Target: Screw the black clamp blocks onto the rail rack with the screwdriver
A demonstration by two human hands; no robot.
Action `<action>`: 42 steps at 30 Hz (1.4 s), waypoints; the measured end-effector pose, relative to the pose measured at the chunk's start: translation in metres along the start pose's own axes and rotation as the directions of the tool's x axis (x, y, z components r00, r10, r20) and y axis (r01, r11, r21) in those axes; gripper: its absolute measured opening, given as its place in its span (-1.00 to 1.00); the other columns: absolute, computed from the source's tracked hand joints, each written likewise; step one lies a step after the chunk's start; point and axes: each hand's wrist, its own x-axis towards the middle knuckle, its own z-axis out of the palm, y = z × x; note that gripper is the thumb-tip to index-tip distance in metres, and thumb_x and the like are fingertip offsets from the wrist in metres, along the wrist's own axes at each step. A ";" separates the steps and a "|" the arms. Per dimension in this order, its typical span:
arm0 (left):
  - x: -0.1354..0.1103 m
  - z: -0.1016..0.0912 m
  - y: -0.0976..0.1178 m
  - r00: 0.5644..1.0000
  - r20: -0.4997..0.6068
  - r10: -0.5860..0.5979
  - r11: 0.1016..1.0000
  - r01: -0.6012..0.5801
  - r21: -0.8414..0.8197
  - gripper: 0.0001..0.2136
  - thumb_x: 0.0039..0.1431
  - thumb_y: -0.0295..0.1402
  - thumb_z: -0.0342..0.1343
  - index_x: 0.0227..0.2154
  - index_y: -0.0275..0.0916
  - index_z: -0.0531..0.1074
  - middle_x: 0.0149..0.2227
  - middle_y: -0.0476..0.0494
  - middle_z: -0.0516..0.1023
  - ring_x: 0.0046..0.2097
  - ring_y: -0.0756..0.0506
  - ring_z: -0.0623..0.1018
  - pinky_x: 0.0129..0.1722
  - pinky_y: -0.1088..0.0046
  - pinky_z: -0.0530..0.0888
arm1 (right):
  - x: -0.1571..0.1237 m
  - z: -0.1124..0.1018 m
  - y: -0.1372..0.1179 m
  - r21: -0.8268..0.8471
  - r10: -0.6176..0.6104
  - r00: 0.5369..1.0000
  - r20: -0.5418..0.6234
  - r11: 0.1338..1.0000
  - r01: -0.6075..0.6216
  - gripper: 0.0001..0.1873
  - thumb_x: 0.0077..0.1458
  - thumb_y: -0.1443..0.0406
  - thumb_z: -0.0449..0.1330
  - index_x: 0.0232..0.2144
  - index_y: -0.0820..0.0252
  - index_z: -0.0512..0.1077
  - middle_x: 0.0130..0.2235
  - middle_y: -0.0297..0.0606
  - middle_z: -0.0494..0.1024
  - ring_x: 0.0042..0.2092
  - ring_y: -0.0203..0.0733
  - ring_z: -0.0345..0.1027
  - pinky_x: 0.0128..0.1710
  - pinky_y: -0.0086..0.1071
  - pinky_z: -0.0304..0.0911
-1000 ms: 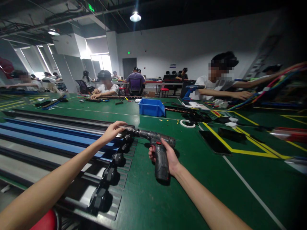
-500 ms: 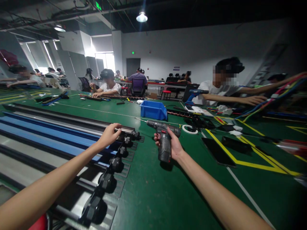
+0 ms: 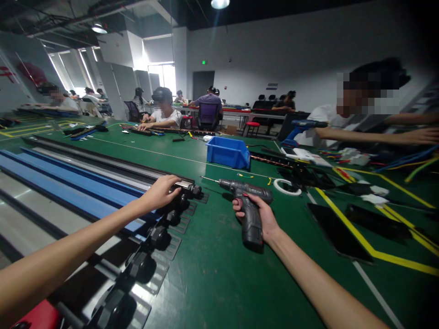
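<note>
My right hand [image 3: 259,214] is closed round the grip of a dark grey cordless screwdriver [image 3: 247,201], whose thin bit points left just above the green table [image 3: 219,274]. The tool stands apart from the rails, to their right. My left hand [image 3: 161,192] rests on the near end of a long black and silver rail [image 3: 103,161], fingers curled over its top edge. Below that hand a row of black round fittings [image 3: 158,237] on grey ribbed plates runs toward me.
Blue and grey rails [image 3: 61,187] stretch away on the left. A blue bin [image 3: 227,153] and a white tape ring [image 3: 284,186] lie beyond the tool. Black flat panels [image 3: 338,233] lie on yellow floor-style lines at right. Other people work at the table's far and right sides.
My right hand has pulled the screwdriver away from the rail end to the right; its bit is now clear of it. My left hand stays on the rail. The view has shifted.
</note>
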 end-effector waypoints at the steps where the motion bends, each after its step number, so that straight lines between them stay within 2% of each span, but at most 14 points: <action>1: 0.004 0.000 0.003 1.000 0.022 0.005 1.000 -0.005 0.013 -0.70 0.29 -0.24 -0.01 -0.02 -0.26 0.45 -0.04 -0.28 0.54 0.01 -0.22 0.49 0.02 0.26 0.37 | -0.001 0.000 0.000 -0.012 0.002 1.000 0.006 1.000 -0.002 -0.77 0.21 0.28 0.11 -0.15 0.36 0.40 -0.23 -0.02 0.49 -0.30 -0.19 0.41 -0.45 -0.44 0.45; 4: 0.016 0.002 0.013 0.993 0.115 -0.012 0.999 0.006 0.046 -0.70 0.31 -0.19 -0.04 -0.14 -0.27 0.49 -0.18 -0.27 0.58 -0.10 -0.20 0.54 -0.11 0.33 0.39 | -0.004 -0.001 0.001 -0.039 0.017 1.000 0.012 0.999 -0.016 -0.77 0.14 0.33 0.12 -0.17 0.38 0.41 -0.25 -0.01 0.48 -0.31 -0.19 0.40 -0.45 -0.44 0.45; 6: 0.023 0.007 0.020 0.986 0.150 -0.069 0.995 0.056 0.085 -0.68 0.32 -0.16 -0.07 -0.26 -0.26 0.51 -0.28 -0.25 0.59 -0.21 -0.18 0.56 -0.22 0.37 0.37 | -0.006 0.000 0.001 -0.050 0.041 0.999 -0.001 0.998 -0.041 -0.76 0.12 0.33 0.13 -0.19 0.40 0.41 -0.28 -0.02 0.46 -0.33 -0.20 0.39 -0.44 -0.45 0.45; 11: 0.027 0.021 0.027 0.965 0.141 -0.222 0.961 0.191 0.202 -0.60 0.29 -0.07 -0.06 -0.41 -0.25 0.51 -0.38 -0.26 0.58 -0.29 -0.19 0.55 -0.34 0.40 0.28 | -0.010 0.005 0.001 -0.032 0.065 0.997 -0.028 0.997 -0.066 -0.78 0.10 0.33 0.08 -0.20 0.36 0.39 -0.31 -0.06 0.45 -0.36 -0.21 0.36 -0.46 -0.44 0.44; 15: 0.024 0.022 0.023 0.962 0.139 -0.233 0.962 0.207 0.178 -0.59 0.28 -0.05 -0.06 -0.40 -0.24 0.54 -0.40 -0.25 0.58 -0.33 -0.18 0.54 -0.38 0.41 0.23 | -0.010 0.006 0.002 -0.018 0.058 0.998 -0.019 0.998 -0.058 -0.80 0.06 0.36 0.10 -0.23 0.35 0.37 -0.30 -0.05 0.44 -0.32 -0.20 0.37 -0.46 -0.45 0.43; 24: 0.022 0.022 0.020 0.978 0.137 -0.156 0.987 0.148 0.066 -0.60 0.28 -0.09 -0.05 -0.42 -0.27 0.55 -0.46 -0.21 0.56 -0.41 -0.12 0.49 -0.39 0.44 0.20 | -0.008 0.007 0.003 -0.083 0.135 0.991 -0.012 0.987 -0.135 -0.75 0.07 0.32 0.11 -0.21 0.39 0.36 -0.34 -0.07 0.44 -0.39 -0.24 0.34 -0.46 -0.47 0.42; 31: 0.022 0.021 0.017 0.981 0.154 -0.122 0.992 0.118 0.036 -0.61 0.28 -0.11 -0.04 -0.41 -0.27 0.55 -0.45 -0.20 0.57 -0.41 -0.11 0.50 -0.39 0.45 0.22 | -0.006 0.004 0.003 -0.117 0.119 0.993 0.013 0.986 -0.116 -0.74 0.06 0.31 0.12 -0.20 0.39 0.37 -0.32 -0.05 0.45 -0.38 -0.23 0.36 -0.44 -0.46 0.42; 36: 0.023 0.019 0.018 0.979 0.154 -0.134 0.991 0.131 0.028 -0.64 0.26 -0.12 -0.01 -0.33 -0.26 0.58 -0.36 -0.24 0.61 -0.30 -0.15 0.55 -0.30 0.45 0.31 | -0.006 0.000 0.002 -0.132 0.129 0.991 0.017 0.983 -0.126 -0.73 0.05 0.30 0.14 -0.21 0.41 0.38 -0.32 -0.05 0.45 -0.39 -0.24 0.36 -0.43 -0.46 0.42; 42: 0.024 0.022 0.020 0.974 0.133 -0.183 0.980 0.170 0.103 -0.64 0.24 -0.10 -0.01 -0.33 -0.24 0.59 -0.29 -0.26 0.62 -0.19 -0.20 0.56 -0.19 0.41 0.36 | -0.007 0.009 0.005 -0.140 0.119 0.993 -0.007 0.983 -0.119 -0.78 0.06 0.32 0.12 -0.24 0.38 0.39 -0.34 -0.08 0.45 -0.40 -0.24 0.36 -0.45 -0.46 0.43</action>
